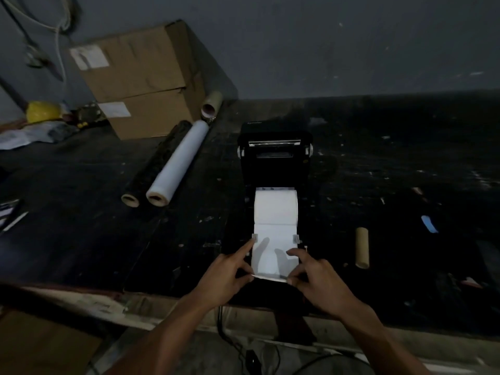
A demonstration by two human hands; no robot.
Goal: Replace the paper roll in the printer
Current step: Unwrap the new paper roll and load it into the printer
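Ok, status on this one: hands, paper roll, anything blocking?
Left hand and right hand pinching the paper's front edge. Paper roll seated in open printer, sheet drawn forward between the guides. Empty cardboard core lies apart, right; nothing blocking.

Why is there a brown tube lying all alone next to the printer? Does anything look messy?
A bare cardboard core lies loose on the table right of the printer, with no paper on it. White scraps and a blue piece litter the dark top. The white roll looks straight.

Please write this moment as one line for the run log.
printer lid open | paper roll seated | left hand, right hand hold paper end | empty core on table
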